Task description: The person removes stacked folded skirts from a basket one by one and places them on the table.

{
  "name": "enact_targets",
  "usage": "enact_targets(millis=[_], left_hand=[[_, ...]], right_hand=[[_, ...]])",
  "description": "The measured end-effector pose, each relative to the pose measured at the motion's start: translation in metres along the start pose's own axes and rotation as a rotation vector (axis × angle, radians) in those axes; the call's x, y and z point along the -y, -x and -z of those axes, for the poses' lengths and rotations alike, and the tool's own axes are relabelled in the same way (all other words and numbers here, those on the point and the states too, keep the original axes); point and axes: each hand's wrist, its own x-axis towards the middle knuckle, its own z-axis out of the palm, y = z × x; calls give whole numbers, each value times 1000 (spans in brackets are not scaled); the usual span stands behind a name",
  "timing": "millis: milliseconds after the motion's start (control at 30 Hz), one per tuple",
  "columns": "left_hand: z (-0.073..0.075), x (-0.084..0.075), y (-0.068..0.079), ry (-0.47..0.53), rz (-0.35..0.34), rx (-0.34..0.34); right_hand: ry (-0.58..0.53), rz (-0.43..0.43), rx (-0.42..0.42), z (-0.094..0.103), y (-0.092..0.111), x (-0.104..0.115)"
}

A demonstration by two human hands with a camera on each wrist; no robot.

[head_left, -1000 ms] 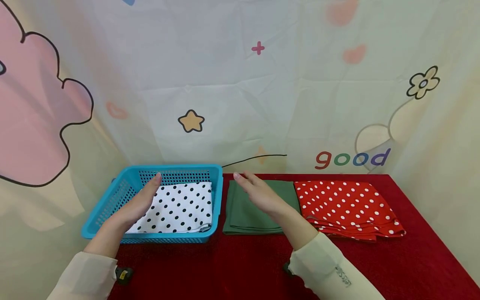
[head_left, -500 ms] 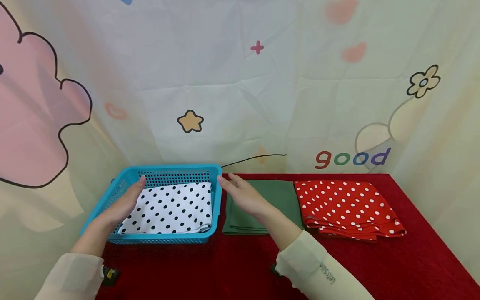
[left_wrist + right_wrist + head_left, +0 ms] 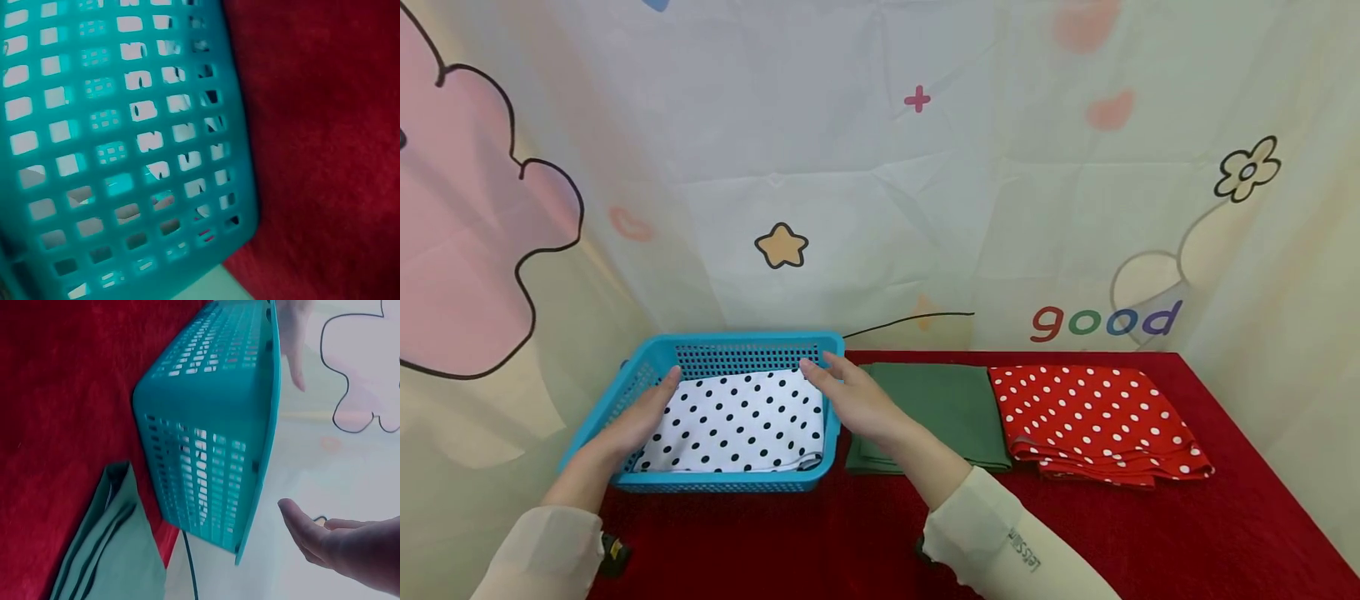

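Observation:
A white cloth with black dots [image 3: 737,421] lies folded inside the blue plastic basket [image 3: 752,481]. My left hand [image 3: 638,419] hovers over the basket's left side, thumb up, by the cloth's left edge. Over the basket's right rim reaches my right hand [image 3: 859,400], its fingers extended and nothing in them. In the right wrist view this right hand [image 3: 337,540] shows above the rim, apart from it, with the left hand [image 3: 294,337] beyond. The left wrist view is filled by the basket's perforated wall [image 3: 125,137]; the left hand is not visible there.
A folded green cloth [image 3: 936,408] lies right of the basket, partly behind my right forearm. Further right is a folded red cloth with white dots [image 3: 1090,417]. All stand on a red-covered table [image 3: 760,550], with a printed curtain [image 3: 865,192] behind.
My right hand has moved left, from over the green cloth to the basket's right rim. My left hand has shifted left and slightly down, toward the basket's left side.

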Motion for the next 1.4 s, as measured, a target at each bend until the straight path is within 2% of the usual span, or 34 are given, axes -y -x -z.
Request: enact_targets(millis=[267, 400, 567, 767, 933, 1167, 1400], left_hand=[[-1, 4, -8, -98, 16, 2], [-4, 2, -10, -148, 64, -14], [-6, 3, -11, -163, 107, -17], [-8, 7, -14, -178, 128, -44], [-9, 6, -16, -185, 133, -61], [-11, 6, -17, -195, 107, -65], [-11, 8, -18, -203, 88, -72]], right_hand=[[4, -56, 6, -34, -11, 3], [0, -115, -9, -50, -18, 0], [-25, -182, -71, -69, -29, -7], [13, -257, -174, -88, -39, -8], [0, -306, -223, -92, -46, -13], [-116, -354, -138, -91, -55, -21], [-168, -388, -126, -94, -62, -24]])
